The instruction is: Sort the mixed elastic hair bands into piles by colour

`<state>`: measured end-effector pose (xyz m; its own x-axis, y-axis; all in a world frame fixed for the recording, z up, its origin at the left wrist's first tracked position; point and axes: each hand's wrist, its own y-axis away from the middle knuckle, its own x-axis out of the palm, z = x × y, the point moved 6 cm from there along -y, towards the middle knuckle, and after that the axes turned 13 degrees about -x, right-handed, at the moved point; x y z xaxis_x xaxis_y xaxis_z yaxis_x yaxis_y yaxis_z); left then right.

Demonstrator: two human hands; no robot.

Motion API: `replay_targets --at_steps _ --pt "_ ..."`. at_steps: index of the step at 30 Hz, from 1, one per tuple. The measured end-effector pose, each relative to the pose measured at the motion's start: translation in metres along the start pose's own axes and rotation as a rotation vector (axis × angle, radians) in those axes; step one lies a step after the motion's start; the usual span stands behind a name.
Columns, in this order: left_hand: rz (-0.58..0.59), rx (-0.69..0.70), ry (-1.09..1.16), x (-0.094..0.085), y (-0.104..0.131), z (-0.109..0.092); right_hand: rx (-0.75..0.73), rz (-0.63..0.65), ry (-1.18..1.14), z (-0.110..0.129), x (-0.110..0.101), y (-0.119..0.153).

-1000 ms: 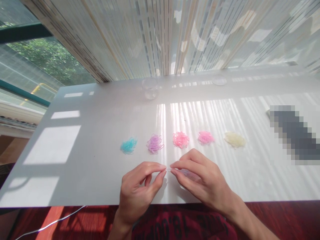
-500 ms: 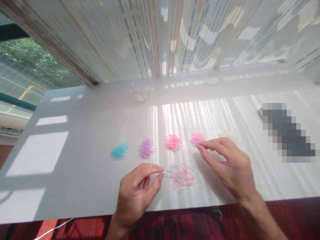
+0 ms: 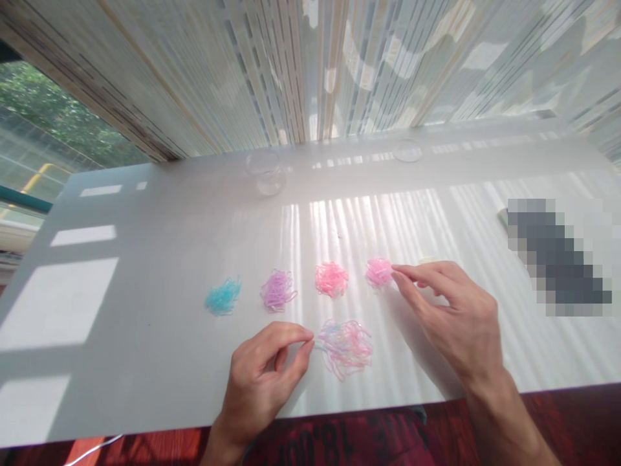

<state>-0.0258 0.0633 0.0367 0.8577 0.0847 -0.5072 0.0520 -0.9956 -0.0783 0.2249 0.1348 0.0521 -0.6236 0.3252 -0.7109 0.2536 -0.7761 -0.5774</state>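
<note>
Thin, loop-like rubber bands lie in small piles on the white table. My left hand point(image 3: 272, 362) pinches at the left edge of the mixed-colour pile point(image 3: 347, 349), where a pale blue band meets the fingertips. My right hand point(image 3: 451, 314) has thumb and forefinger closed at the right edge of the pink pile point(image 3: 378, 272); whatever is between them is too small to make out. Leftward in the same row are a coral-pink pile point(image 3: 331, 279), a purple pile point(image 3: 278, 290) and a blue pile point(image 3: 223, 296). The pale yellow pile point(image 3: 431, 259) is mostly hidden behind my right hand.
Clear round containers point(image 3: 270, 183) stand at the back of the table point(image 3: 169, 246), with a clear round lid or dish point(image 3: 408, 151) farther right. A blurred-out dark object point(image 3: 557, 252) lies at the right. Striped curtains point(image 3: 291, 71) hang along the far edge.
My right hand has shifted slightly right, from the near side of the pink pile to its right edge. My left fingertips have drawn together beside the mixed pile. The view has tilted a little.
</note>
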Motion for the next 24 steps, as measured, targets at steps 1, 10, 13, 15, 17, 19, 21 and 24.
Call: replay_targets --at_steps 1,10,13,15,17,19,21,24 --pt "0.003 -0.001 0.0 0.0002 0.0001 0.0004 -0.002 0.002 -0.001 0.0002 0.0004 -0.0001" --pt "0.002 -0.004 0.013 -0.0007 0.0006 0.0006 -0.062 0.015 0.085 0.0009 0.0046 0.0002" --pt "0.003 -0.012 0.015 -0.0006 0.0009 0.0019 -0.05 0.02 0.097 -0.0007 0.0049 0.0015" --pt "0.007 -0.01 0.014 -0.0004 0.0012 0.0025 -0.034 0.025 0.086 -0.002 0.0051 0.0027" --pt "0.008 -0.008 0.011 -0.0004 0.0013 0.0027 -0.018 0.033 0.077 -0.0028 0.0054 0.0037" --pt "0.002 -0.006 0.007 -0.0006 0.0012 0.0025 -0.006 0.04 0.074 -0.0031 0.0057 0.0043" --pt "-0.003 -0.004 0.0 -0.0007 0.0012 0.0024 -0.002 0.038 0.074 -0.0029 0.0056 0.0045" --pt "-0.001 -0.004 -0.002 -0.0005 0.0018 0.0033 -0.003 0.036 0.067 -0.0026 0.0058 0.0046"
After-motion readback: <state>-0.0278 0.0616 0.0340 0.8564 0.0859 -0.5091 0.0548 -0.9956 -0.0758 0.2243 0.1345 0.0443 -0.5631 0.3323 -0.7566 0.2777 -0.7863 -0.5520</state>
